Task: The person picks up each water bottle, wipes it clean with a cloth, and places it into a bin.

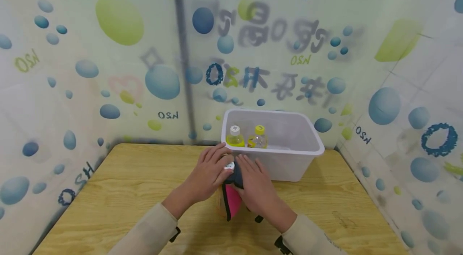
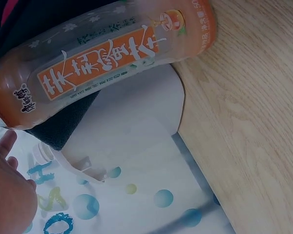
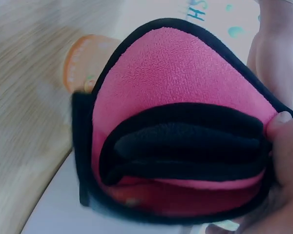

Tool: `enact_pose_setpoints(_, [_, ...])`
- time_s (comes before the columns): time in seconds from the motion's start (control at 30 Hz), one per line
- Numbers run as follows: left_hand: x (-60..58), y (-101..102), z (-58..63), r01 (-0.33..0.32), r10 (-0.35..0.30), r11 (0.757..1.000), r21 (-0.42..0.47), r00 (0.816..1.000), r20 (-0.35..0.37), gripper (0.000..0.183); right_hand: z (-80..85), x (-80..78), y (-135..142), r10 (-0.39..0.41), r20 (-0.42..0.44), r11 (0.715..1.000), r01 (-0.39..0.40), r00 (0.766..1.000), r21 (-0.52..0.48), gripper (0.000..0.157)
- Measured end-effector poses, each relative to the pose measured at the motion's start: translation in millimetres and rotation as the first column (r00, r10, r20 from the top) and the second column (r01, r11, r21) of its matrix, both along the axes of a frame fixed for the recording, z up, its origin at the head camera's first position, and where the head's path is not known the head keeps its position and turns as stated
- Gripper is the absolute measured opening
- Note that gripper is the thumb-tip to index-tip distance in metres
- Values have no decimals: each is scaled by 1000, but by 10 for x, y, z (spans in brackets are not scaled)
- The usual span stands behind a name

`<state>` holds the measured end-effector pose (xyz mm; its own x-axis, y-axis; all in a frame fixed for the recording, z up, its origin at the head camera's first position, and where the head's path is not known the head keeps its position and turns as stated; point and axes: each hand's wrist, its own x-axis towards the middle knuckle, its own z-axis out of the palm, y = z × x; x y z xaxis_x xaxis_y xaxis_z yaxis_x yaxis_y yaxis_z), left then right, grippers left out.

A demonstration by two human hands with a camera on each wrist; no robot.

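Observation:
A bottle of orange drink [image 2: 193, 29] with a white cap [image 1: 229, 165] stands at the near side of the white bin. My left hand [image 1: 207, 174] holds it at the top, thumb and fingers about the cap. Beside the bottle is a dark padded fabric piece [image 1: 233, 202] with black edging and a pink lining. My right hand [image 1: 258, 186] grips its edge, thumb over the border. In the right wrist view the pink lining [image 3: 166, 63] faces the camera, a dark curved fold lies across it, and the bottle's orange base shows behind.
A white plastic bin [image 1: 285, 166] stands at the back of the wooden table [image 1: 144, 190]. Inside are a white-capped bottle with yellow contents [image 1: 235, 139] and a yellow-capped clear bottle [image 1: 258, 138]. Patterned sheeting [image 1: 137, 58] surrounds the table on the back and sides.

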<state>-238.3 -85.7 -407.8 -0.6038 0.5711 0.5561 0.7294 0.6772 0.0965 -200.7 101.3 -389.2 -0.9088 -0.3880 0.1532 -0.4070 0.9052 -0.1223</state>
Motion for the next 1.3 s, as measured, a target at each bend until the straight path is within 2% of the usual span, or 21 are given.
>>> enact_pose_setpoints(0.23, [4, -4, 9, 11, -12, 1000, 12, 1000, 21, 34, -104, -21, 95, 23, 20, 997, -24, 1000, 68, 75])
enact_pose_setpoints(0.4, [10, -9, 16, 21, -22, 999, 29, 998, 51, 36, -242, -39, 164, 49, 47, 998, -51, 998, 42, 75])
enact_pose_setpoints(0.6, [16, 1, 19, 46, -49, 997, 60, 997, 64, 34, -619, -69, 167, 45, 85, 998, -48, 995, 43, 74])
enact_pose_setpoints(0.73, [16, 6, 14, 47, -50, 997, 59, 997, 57, 34, -892, -85, 130, 15, 166, 995, -32, 986, 96, 71])
enact_pose_setpoints(0.83, [18, 4, 18, 46, -49, 998, 53, 997, 65, 34, -1010, -95, 112, -4, 202, 987, -29, 979, 160, 71])
enact_pose_setpoints(1.03, [9, -16, 87, 32, -31, 999, -5, 996, 81, 31, -1012, -100, 148, 6, 178, 975, -45, 984, 218, 73])
enact_pose_setpoints(1.13, [7, -32, 157, 36, -33, 999, -28, 995, 95, 26, -962, -88, 216, 31, 160, 980, -61, 987, 188, 72])
enact_pose_setpoints(1.3, [28, -31, 274, 88, -82, 996, -22, 980, 179, 27, -876, -84, 340, 50, 97, 992, -61, 994, 114, 71])
